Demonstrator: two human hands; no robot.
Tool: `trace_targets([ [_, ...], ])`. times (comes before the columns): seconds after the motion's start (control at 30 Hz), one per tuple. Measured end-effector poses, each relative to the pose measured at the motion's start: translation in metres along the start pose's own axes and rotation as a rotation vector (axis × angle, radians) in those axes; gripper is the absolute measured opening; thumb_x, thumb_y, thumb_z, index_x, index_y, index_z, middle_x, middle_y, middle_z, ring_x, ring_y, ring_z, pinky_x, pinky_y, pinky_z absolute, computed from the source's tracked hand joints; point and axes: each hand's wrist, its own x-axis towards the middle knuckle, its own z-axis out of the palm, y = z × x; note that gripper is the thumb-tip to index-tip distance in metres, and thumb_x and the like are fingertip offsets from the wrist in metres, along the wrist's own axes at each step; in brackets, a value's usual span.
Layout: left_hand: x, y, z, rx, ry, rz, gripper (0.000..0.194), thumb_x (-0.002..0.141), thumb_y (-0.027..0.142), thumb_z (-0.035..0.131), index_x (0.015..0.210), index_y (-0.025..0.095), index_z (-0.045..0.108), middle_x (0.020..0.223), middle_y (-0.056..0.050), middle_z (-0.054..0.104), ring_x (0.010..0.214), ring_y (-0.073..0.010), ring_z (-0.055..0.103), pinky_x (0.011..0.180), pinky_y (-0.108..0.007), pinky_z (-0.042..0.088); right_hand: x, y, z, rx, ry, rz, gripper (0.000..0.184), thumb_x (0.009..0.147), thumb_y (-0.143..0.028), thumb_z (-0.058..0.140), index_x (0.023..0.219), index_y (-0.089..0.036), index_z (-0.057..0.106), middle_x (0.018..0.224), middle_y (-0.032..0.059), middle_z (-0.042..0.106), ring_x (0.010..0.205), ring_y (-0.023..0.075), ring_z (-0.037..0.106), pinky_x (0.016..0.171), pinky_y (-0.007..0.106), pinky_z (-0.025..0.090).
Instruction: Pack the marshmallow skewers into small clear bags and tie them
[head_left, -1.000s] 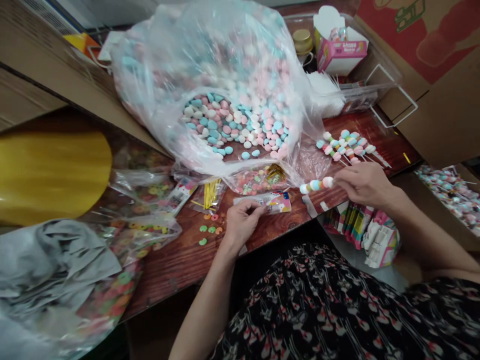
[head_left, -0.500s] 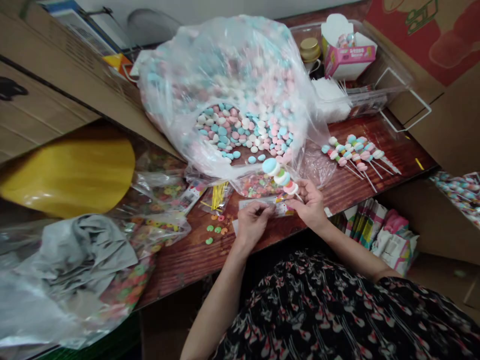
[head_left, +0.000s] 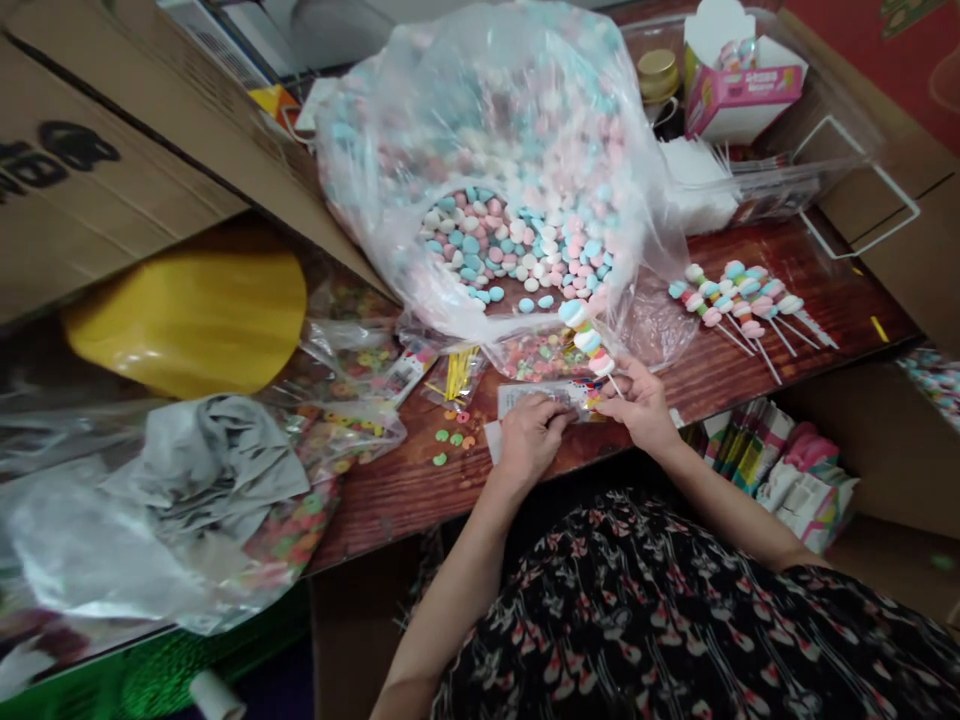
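My left hand (head_left: 529, 440) pinches a clear cellophane bag with a printed label (head_left: 544, 398), lying flat over the table. My right hand (head_left: 639, 407) holds a skewer of pastel pink, blue and white candy discs (head_left: 586, 338) by its stick. The hands nearly touch, with the bag's right end close to my right fingers. Whether the stick enters the bag is hidden. Behind them sits a large clear plastic sack of pastel candy discs (head_left: 517, 240), open toward me. Several finished candy skewers (head_left: 739, 305) lie side by side on the right.
A wood-grain table (head_left: 390, 510) holds loose ring candies (head_left: 450, 438), gold twist ties (head_left: 457, 373) and bags of ring candies (head_left: 352, 440). A yellow cone (head_left: 195, 310) and grey plastic (head_left: 217, 480) fill the left. A cardboard box (head_left: 97, 170) leans at far left.
My right hand has moved left from the far right, bringing the skewer beside my left hand. The skewer turned from nearly level to tilted upright. The whole view has drifted as my head moved.
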Motion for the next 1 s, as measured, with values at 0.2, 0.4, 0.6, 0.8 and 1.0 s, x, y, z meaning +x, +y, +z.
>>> trace_targets([
  [0.2, 0.005, -0.008, 0.0, -0.099, -0.006, -0.102, 0.017, 0.078, 0.032, 0.072, 0.066, 0.02, 0.068, 0.07, -0.001, 0.066, 0.07, -0.0164, 0.06, 0.065, -0.028, 0.045, -0.009, -0.015, -0.016, -0.17, 0.078, -0.192, 0.036, 0.073, -0.024, 0.07, 0.106, -0.022, 0.056, 0.066, -0.0075, 0.057, 0.057, 0.0082, 0.052, 0.054, 0.021, 0.042],
  [0.4, 0.01, -0.017, 0.001, -0.118, -0.031, -0.115, 0.02, 0.074, 0.035, 0.075, 0.065, 0.02, 0.066, 0.069, 0.0, 0.065, 0.066, -0.0147, 0.059, 0.06, -0.026, 0.043, -0.026, -0.044, -0.067, -0.504, 0.172, -0.323, 0.01, 0.084, -0.03, 0.062, 0.08, -0.021, 0.062, 0.069, -0.0018, 0.062, 0.059, 0.0111, 0.055, 0.057, 0.025, 0.045],
  [0.6, 0.013, -0.014, -0.001, -0.104, -0.048, -0.129, 0.022, 0.074, 0.034, 0.074, 0.063, 0.019, 0.061, 0.063, 0.002, 0.06, 0.057, -0.0121, 0.052, 0.057, -0.025, 0.038, -0.037, -0.057, -0.108, -0.75, 0.108, -0.443, 0.008, 0.083, -0.023, 0.064, 0.075, -0.02, 0.064, 0.065, -0.0024, 0.065, 0.056, 0.0109, 0.056, 0.055, 0.024, 0.044],
  [0.8, 0.013, -0.004, -0.001, 0.028, -0.04, -0.092, 0.021, 0.078, 0.032, 0.071, 0.066, 0.02, 0.058, 0.071, 0.001, 0.061, 0.066, -0.0139, 0.054, 0.061, -0.026, 0.039, -0.038, -0.057, -0.114, -0.794, 0.067, -0.452, 0.009, 0.084, -0.022, 0.063, 0.076, -0.019, 0.065, 0.066, -0.0019, 0.067, 0.057, 0.0112, 0.059, 0.056, 0.024, 0.045],
  [1.0, 0.017, -0.003, -0.003, 0.042, -0.07, -0.101, 0.013, 0.08, 0.033, 0.069, 0.073, 0.021, 0.067, 0.073, 0.001, 0.065, 0.067, -0.0146, 0.058, 0.063, -0.026, 0.039, -0.037, -0.049, -0.11, -0.78, 0.07, -0.428, 0.009, 0.084, -0.019, 0.062, 0.077, -0.019, 0.065, 0.064, -0.003, 0.065, 0.056, 0.01, 0.056, 0.056, 0.022, 0.043],
])
